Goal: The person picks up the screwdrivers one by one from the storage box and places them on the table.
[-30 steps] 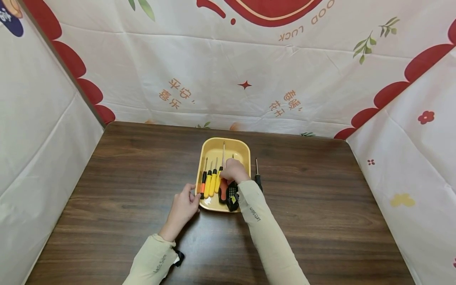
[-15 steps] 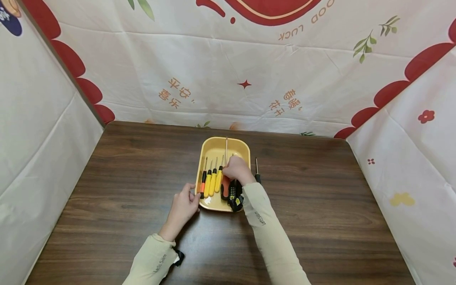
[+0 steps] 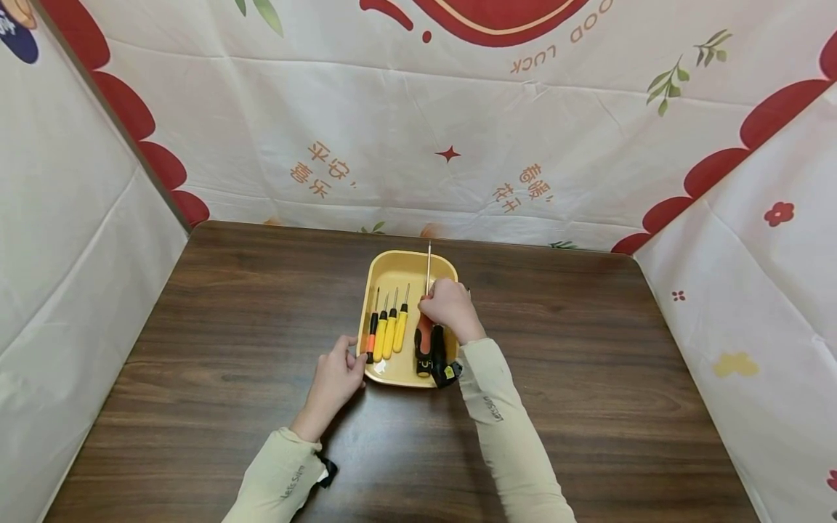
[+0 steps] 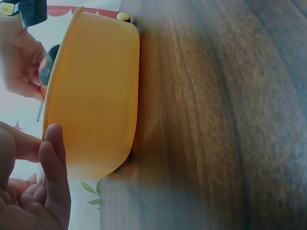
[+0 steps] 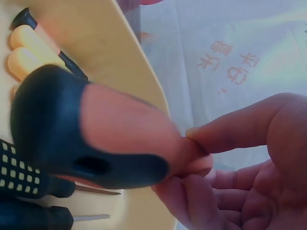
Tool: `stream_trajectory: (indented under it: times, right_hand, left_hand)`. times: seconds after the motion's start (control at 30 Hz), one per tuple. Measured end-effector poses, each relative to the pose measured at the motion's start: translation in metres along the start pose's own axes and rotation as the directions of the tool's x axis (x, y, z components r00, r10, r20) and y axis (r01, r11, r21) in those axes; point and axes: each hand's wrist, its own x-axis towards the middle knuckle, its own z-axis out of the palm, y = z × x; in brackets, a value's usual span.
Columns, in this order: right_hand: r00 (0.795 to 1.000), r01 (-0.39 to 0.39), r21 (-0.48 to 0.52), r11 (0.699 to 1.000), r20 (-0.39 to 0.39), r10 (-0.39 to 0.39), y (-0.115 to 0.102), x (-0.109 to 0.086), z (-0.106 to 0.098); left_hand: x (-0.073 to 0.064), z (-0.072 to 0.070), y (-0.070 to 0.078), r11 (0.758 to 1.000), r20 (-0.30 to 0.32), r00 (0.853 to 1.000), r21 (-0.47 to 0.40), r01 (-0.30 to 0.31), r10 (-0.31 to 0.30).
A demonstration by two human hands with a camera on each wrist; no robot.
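In the head view, my right hand (image 3: 451, 305) pinches an orange-and-black screwdriver (image 3: 424, 338) where handle meets shaft. The screwdriver's shaft points away, its tip past the tray's far rim. The right wrist view shows thumb and fingers on the neck of its handle (image 5: 124, 124). My left hand (image 3: 336, 374) holds the near left rim of a yellow tray (image 3: 399, 265); in the left wrist view, thumb and finger pinch that tray edge (image 4: 96, 86). Several yellow screwdrivers (image 3: 390, 334) and a slim black-and-orange screwdriver (image 3: 372, 336) lie along the tray's left side.
Dark handles, one with a dotted grip (image 5: 21, 167), lie in the tray beside the orange screwdriver. Another screwdriver lies on the wooden table (image 3: 588, 363) right of the tray, mostly hidden by my right hand. Printed cloth (image 3: 392, 145) hangs behind and at both sides.
My right hand has moved right with the orange-and-black screwdriver, and its tip now reaches beyond the far rim. The dark handle beside it has shifted right too. My left hand stays put.
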Motion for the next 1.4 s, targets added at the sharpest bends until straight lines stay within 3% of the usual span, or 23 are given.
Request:
stream_trajectory:
  times: [0.6, 0.87, 1.4]
  right_hand:
    - [0.992, -0.041, 0.104, 0.994, -0.117, 0.053, 0.018, -0.012, -0.027]
    - [0.985, -0.094, 0.139, 0.986, -0.128, 0.112, 0.036, -0.014, -0.037]
    - [0.981, -0.133, 0.139, 0.981, -0.123, 0.150, 0.065, -0.020, -0.048]
  left_hand:
    - [0.001, 0.000, 0.000, 1.000, 0.003, 1.000, -0.007, 0.009, -0.009]
    - [0.001, 0.000, 0.000, 1.000, -0.005, 1.000, 0.002, -0.005, 0.005]
    - [0.000, 0.000, 0.001, 1.000, 0.013, 1.000, -0.016, 0.006, -0.005]
